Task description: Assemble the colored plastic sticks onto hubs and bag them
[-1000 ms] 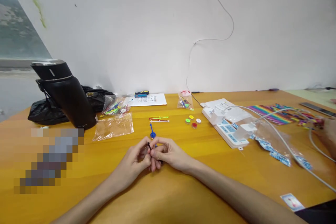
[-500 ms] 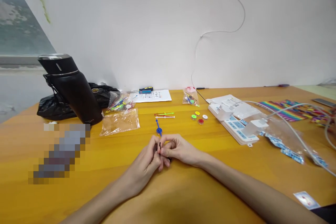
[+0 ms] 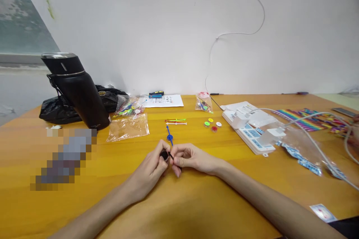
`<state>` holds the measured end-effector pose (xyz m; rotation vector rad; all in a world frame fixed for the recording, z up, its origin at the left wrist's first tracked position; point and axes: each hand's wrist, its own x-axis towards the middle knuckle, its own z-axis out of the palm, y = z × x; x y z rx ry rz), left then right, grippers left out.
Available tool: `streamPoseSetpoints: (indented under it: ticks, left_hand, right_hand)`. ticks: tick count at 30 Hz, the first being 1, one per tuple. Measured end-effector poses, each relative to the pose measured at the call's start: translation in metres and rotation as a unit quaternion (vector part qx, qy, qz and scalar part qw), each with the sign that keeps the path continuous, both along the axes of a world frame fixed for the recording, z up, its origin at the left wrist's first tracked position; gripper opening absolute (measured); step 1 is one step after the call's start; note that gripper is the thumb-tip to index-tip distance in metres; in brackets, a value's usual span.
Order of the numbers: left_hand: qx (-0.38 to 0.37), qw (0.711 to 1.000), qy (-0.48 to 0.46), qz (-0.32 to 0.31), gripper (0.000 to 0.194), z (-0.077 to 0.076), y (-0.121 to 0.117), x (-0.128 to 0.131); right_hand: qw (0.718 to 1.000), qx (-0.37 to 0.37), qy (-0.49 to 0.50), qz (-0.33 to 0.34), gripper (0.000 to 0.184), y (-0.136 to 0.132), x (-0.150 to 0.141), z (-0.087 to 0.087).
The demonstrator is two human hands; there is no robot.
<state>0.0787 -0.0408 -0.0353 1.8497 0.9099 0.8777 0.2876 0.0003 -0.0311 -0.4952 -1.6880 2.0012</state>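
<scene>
My left hand (image 3: 153, 166) and my right hand (image 3: 188, 157) meet fingertip to fingertip over the yellow table (image 3: 179, 209), both pinched on a small black part (image 3: 165, 154) with a thin black pin. Just beyond the fingers lies a blue clock hand (image 3: 169, 136). Farther back lie thin green, red and white hands (image 3: 175, 121), and to their right several small coloured caps (image 3: 212, 124).
A black flask (image 3: 77, 91) stands at the left before a black bag (image 3: 57, 112). Clear bags of parts (image 3: 127, 117) lie near it. A white power strip (image 3: 249, 129) with plugs and cables lies at the right, with rainbow strips (image 3: 305, 119) beyond. Another person's hand (image 3: 353, 134) shows at the right edge.
My fingers have shifted on the black part, which now shows more between the thumbs. The view has moved slightly; the hands stay in the same spot.
</scene>
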Motion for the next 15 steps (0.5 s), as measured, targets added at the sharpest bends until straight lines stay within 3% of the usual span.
streamPoseSetpoints:
  ticks: [7, 12, 15]
  left_hand:
    - [-0.054, 0.998, -0.034, -0.007, 0.015, 0.000, 0.004, 0.005]
    - [-0.083, 0.995, -0.048, 0.001, 0.019, 0.000, 0.002, 0.005]
    - [-0.105, 0.991, -0.076, 0.014, 0.021, -0.002, 0.004, 0.002]
  right_hand:
    - [0.993, 0.000, 0.031, -0.110, 0.040, 0.004, -0.004, -0.003]
    - [0.971, 0.085, -0.021, -0.223, 0.036, 0.011, -0.001, -0.003]
    - [0.964, 0.125, -0.048, -0.230, 0.035, 0.011, -0.001, -0.004]
